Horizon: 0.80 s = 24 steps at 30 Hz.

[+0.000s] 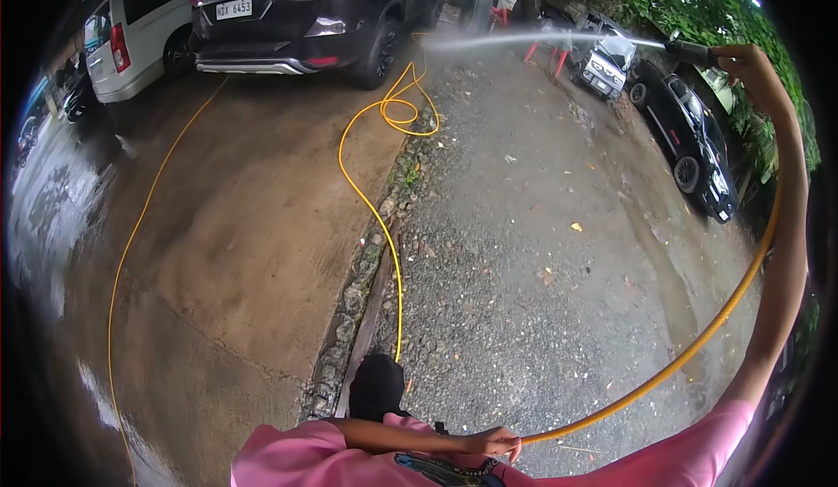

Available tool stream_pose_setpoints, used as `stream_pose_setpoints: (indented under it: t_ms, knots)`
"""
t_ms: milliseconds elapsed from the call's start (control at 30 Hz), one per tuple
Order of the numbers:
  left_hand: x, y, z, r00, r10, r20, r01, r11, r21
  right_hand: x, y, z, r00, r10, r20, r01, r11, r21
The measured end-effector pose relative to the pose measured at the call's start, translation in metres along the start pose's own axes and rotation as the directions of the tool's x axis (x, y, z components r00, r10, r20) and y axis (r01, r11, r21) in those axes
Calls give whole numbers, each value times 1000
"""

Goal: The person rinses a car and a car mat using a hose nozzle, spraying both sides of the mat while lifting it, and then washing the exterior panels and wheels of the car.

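Raised at the upper right, my right hand [749,75] is closed around a dark spray nozzle [691,52]. A white jet of water [524,42] shoots from it toward the left, near the dark SUV's rear wheel. My left hand [494,442] lies low in front of my pink shirt, its fingers wrapped round the yellow hose [650,388]. From there the hose curves up along my right arm; its join with the nozzle is hidden by my hand and arm.
A dark SUV [292,20] and a white van [144,29] stand on wet concrete [236,251]. Loops of yellow hose [397,107] lie along the concrete's edge beside gravel [515,277]. A black car [690,133] and a silver vehicle [604,68] are parked at the right.
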State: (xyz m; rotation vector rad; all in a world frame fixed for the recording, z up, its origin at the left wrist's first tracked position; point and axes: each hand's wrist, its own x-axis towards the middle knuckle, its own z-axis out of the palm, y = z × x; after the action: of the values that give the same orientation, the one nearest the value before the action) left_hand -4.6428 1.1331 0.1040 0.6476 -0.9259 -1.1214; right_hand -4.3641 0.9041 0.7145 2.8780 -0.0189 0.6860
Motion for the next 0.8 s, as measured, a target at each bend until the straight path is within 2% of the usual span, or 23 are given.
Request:
stream_pose_setpoints:
  t_ms: [133,233,300,333,367,433,467,533,667,800]
  knots:
    - [37,27,-98,1000,11,-1,-11,998,64,83,47,50,1000,22,9,-23,999,38]
    - [72,75,-186,998,-49,-40,51,998,42,169,95,65,997,5,-82,-10,998,-60]
    - [97,89,-230,999,-26,-39,27,999,21,214,109,83,973,-98,-208,92,995,-36]
    - [108,98,-251,998,-4,-62,7,998,57,234,118,87,962,-151,-228,116,980,-162]
    - [113,116,-269,996,13,-87,-5,996,92,251,122,97,965,-137,-226,105,983,-151]
    - [125,143,-293,995,-25,-98,31,998,59,287,122,117,914,-331,-236,297,940,-170]
    - [132,155,-308,996,0,-89,11,993,116,299,113,124,966,-189,-178,155,970,-187]
    - [145,176,-338,993,68,-98,-49,982,184,343,125,144,970,-170,-175,140,975,-169]
    - [165,199,-402,988,47,-150,-27,990,135,402,111,188,975,-95,-202,59,983,-175]
    - [194,206,-472,985,22,-174,-8,997,79,476,138,255,966,-157,-205,140,985,-98]
